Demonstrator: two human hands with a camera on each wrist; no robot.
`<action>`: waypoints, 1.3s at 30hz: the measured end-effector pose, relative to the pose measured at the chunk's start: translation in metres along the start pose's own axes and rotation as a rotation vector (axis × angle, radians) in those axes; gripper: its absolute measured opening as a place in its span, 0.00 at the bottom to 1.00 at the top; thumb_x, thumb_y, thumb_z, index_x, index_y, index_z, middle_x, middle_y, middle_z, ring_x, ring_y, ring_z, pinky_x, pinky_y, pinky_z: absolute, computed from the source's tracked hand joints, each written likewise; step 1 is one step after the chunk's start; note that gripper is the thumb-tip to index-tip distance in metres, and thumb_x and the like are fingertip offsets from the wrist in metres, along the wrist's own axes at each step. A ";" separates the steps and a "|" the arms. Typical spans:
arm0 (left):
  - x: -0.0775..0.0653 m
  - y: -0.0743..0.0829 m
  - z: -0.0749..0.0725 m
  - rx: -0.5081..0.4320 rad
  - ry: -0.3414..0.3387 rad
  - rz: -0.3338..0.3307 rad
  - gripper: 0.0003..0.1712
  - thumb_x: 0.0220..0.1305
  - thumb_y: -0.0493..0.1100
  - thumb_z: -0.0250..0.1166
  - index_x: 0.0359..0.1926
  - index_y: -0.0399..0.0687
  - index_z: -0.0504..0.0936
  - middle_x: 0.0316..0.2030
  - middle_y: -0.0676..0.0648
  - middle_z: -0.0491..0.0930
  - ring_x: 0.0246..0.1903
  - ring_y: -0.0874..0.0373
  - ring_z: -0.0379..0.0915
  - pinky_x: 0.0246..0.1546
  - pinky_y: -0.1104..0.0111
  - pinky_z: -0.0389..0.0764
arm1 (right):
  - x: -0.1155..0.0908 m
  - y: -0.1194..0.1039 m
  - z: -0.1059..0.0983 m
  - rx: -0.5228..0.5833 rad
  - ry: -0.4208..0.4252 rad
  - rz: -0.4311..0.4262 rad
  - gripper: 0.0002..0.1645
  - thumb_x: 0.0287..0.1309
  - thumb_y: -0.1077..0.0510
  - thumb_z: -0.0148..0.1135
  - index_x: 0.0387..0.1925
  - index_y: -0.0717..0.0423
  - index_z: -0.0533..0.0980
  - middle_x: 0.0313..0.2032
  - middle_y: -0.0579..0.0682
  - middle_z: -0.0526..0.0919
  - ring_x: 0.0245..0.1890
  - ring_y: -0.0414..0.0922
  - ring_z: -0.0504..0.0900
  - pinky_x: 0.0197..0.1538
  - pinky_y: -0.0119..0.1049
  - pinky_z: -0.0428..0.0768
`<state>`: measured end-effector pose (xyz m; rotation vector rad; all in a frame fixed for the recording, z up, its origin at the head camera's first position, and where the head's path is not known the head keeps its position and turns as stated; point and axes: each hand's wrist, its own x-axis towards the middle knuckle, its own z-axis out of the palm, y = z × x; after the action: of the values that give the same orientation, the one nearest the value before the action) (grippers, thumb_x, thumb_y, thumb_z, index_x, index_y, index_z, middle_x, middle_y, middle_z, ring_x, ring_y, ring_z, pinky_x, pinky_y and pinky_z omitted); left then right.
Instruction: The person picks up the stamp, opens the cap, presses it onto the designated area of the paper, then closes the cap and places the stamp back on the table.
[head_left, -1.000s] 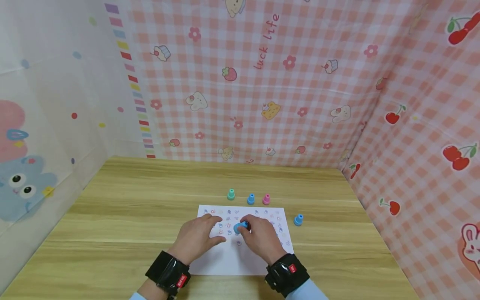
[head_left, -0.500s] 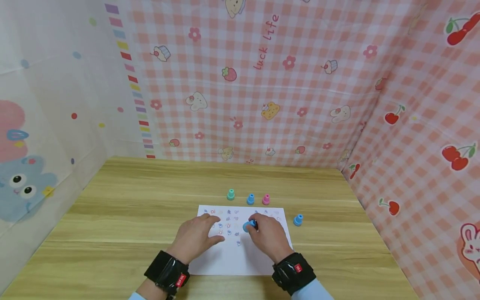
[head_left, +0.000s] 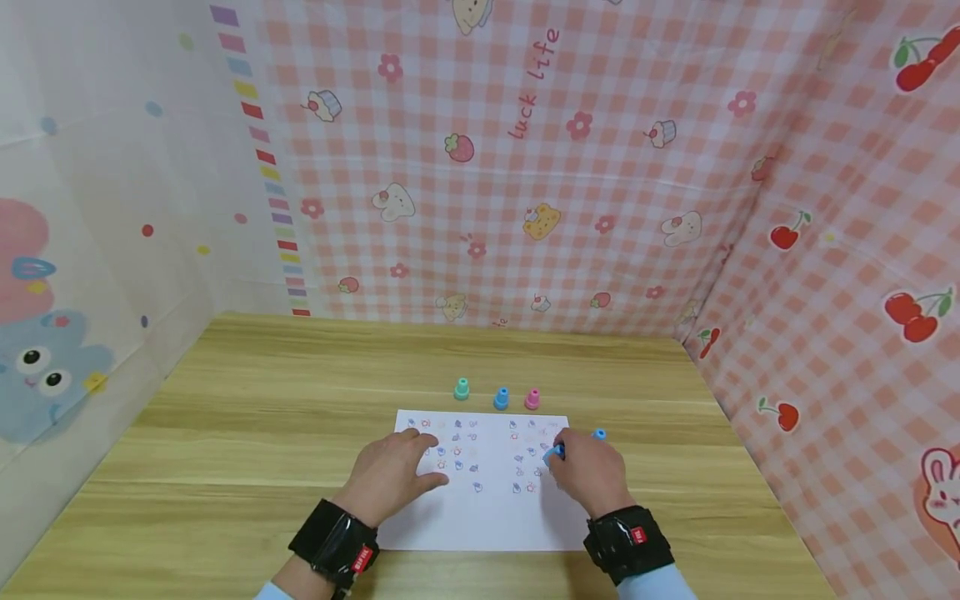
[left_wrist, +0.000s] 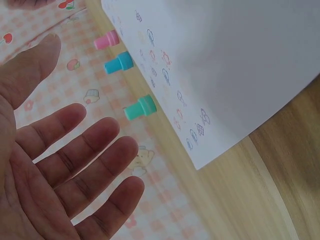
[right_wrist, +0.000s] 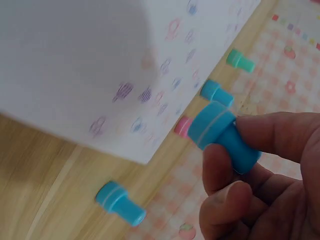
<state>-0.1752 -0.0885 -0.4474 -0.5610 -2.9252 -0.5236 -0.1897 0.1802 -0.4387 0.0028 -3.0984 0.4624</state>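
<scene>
three stamps stand upright in a row near the centre of the head view: a green stamp [head_left: 462,390], a mid-row blue stamp [head_left: 501,399] and a pink stamp [head_left: 532,400], all just beyond the top edge of a white sheet [head_left: 480,525] on a wood-grain table [head_left: 247,433]. small coloured prints [head_left: 477,487] dot the upper part of the sheet. over its left side is the left hand [head_left: 393,467], fingers relaxed and thumb apart; whether it touches the paper i cannot tell. over the sheet's right side, the right hand [head_left: 588,468] pinches the held blue stamp [head_left: 555,452]. a lone blue stamp [head_left: 599,434] peeks out behind that hand.

in the left wrist view, the left hand fills the lower left with fingers loosely extended, while the row of three runs along the sheet's edge from the upper left to the middle.

in the right wrist view, thumb and fingers grasp the held blue stamp right of centre, tilted, its wide end toward the upper left. the lone blue stamp is at the lower left, beside the sheet.
</scene>
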 end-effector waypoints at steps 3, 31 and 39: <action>0.000 0.000 0.000 0.003 0.006 0.004 0.31 0.47 0.58 0.73 0.47 0.44 0.83 0.41 0.42 0.86 0.41 0.49 0.80 0.36 0.54 0.82 | 0.001 0.012 -0.003 -0.034 -0.017 0.040 0.10 0.52 0.57 0.67 0.35 0.58 0.81 0.23 0.51 0.80 0.22 0.47 0.73 0.23 0.37 0.71; -0.002 0.000 0.001 -0.009 -0.004 0.000 0.30 0.48 0.58 0.72 0.47 0.44 0.83 0.41 0.42 0.85 0.40 0.49 0.80 0.37 0.54 0.82 | -0.005 0.080 -0.007 -0.128 -0.050 0.138 0.10 0.52 0.60 0.61 0.33 0.65 0.77 0.19 0.53 0.79 0.18 0.47 0.72 0.18 0.38 0.69; -0.002 0.001 0.000 -0.017 -0.002 -0.010 0.30 0.48 0.58 0.72 0.48 0.44 0.83 0.41 0.42 0.85 0.40 0.49 0.79 0.38 0.54 0.81 | -0.004 0.087 -0.005 -0.125 -0.069 0.170 0.07 0.54 0.62 0.59 0.31 0.65 0.76 0.17 0.52 0.75 0.16 0.47 0.71 0.17 0.36 0.63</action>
<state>-0.1732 -0.0880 -0.4475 -0.5498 -2.9295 -0.5498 -0.1862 0.2645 -0.4594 -0.2528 -3.2040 0.2753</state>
